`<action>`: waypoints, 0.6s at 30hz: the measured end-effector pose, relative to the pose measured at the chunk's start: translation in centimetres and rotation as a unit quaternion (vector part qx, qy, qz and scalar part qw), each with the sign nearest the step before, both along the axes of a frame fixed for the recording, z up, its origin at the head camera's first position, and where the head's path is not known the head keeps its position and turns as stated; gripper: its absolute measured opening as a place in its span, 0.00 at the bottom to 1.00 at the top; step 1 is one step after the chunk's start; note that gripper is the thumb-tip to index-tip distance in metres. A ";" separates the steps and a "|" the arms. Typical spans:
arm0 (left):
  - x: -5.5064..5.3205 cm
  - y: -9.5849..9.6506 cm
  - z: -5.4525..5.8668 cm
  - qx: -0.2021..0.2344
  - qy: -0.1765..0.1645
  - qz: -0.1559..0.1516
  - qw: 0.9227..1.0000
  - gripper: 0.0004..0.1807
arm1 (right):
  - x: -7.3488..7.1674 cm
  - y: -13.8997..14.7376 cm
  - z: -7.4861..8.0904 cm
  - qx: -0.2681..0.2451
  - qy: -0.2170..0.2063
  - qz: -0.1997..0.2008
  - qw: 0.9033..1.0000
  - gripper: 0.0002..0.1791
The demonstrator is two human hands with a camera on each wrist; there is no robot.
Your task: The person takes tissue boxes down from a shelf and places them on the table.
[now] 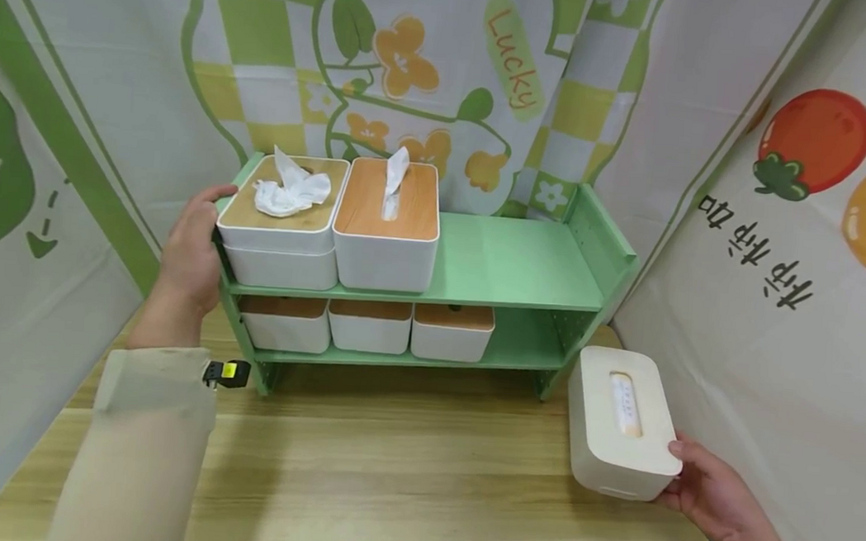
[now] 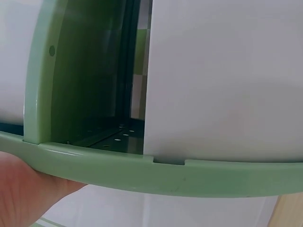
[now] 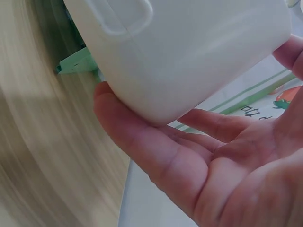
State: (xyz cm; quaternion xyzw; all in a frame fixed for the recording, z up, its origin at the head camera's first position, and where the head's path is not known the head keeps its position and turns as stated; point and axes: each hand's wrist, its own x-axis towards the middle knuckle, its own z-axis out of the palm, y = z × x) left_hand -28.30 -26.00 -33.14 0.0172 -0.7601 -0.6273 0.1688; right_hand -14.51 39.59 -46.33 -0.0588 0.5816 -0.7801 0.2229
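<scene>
My left hand [image 1: 191, 256] grips the left side panel of a green two-tier shelf [image 1: 515, 259]. In the left wrist view only part of that hand [image 2: 21, 194] shows, against the panel's green edge [image 2: 118, 166]; its fingertips are hidden there. Off the shelf's right end, my right hand [image 1: 724, 495] holds a cream tissue box [image 1: 659, 404] by its near right corner, thumb at the lid's edge. An oval slot in the lid shows a printed pack inside. Seen from the right wrist, fingers [image 3: 156, 156] support the box's rounded corner [image 3: 189, 56] from below.
Two white tissue boxes with wooden lids, a left one [image 1: 277, 265] and a right one [image 1: 385, 263], stand on the upper tier, tissue poking out. Three similar boxes [image 1: 370, 333] sit below. Printed curtains [image 1: 764, 340] surround the wood-grain floor [image 1: 391, 466].
</scene>
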 end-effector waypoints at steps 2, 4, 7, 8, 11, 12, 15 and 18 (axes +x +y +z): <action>-0.1 0.0 0.0 -0.002 -0.002 0.000 1.000 0.29 | 0.1 0.1 -0.3 0.014 -0.004 -0.004 1.000 0.28; -0.1 0.0 0.0 -0.004 -0.001 0.002 1.000 0.29 | 0.1 0.2 -0.6 0.025 -0.008 -0.004 1.000 0.27; 0.0 -0.1 0.1 -0.003 -0.001 0.003 1.000 0.29 | 0.0 0.3 -1.0 0.034 -0.022 -0.005 0.999 0.25; 0.0 0.0 0.2 -0.002 0.001 0.003 1.000 0.29 | 0.0 0.4 -1.2 0.034 -0.027 -0.006 0.999 0.24; -0.1 0.0 0.3 0.003 0.004 0.000 1.000 0.29 | -0.1 0.7 -1.7 0.037 -0.043 -0.007 0.998 0.23; -0.1 0.0 0.3 0.003 0.003 0.000 1.000 0.29 | -0.1 0.7 -1.9 0.039 -0.049 -0.007 0.998 0.24; -0.1 0.0 0.3 0.003 -0.003 -0.004 1.000 0.29 | -0.2 0.8 -2.4 0.049 -0.066 -0.008 0.997 0.25; 0.0 0.1 0.2 0.001 -0.009 -0.005 1.000 0.29 | 0.0 0.8 -2.8 0.065 -0.082 -0.021 0.994 0.22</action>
